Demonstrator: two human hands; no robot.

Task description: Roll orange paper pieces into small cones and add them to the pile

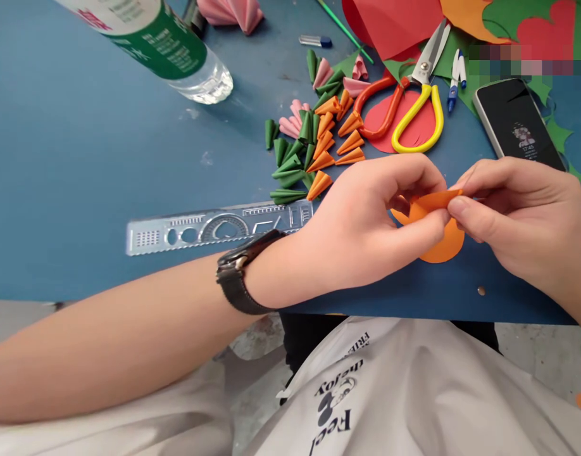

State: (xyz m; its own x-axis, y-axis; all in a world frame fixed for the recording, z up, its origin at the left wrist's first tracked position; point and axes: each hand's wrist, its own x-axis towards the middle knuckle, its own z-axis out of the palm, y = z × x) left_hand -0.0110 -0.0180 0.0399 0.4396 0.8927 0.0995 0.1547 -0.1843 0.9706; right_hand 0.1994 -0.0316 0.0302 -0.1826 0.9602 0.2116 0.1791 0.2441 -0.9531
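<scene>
Between my two hands is a piece of orange paper (435,201), partly folded or rolled, near the table's front edge. My left hand (380,218) pinches its left side between thumb and fingers. At the paper's right tip, the thumb and forefinger of my right hand (523,212) press together. Just below the held piece shows a rounded orange paper shape (445,244); whether the two are joined I cannot tell. Small orange paper cones (323,161) lie left of my hands, beside green paper cones (290,168) and pink ones (295,120).
A clear stencil ruler (214,227) lies partly behind my left wrist. Scissors (426,82) with red and yellow handles rest on coloured paper beyond my hands. A phone (518,120), a blue-and-white pen (456,79) and a water bottle (176,57) are also on the blue table.
</scene>
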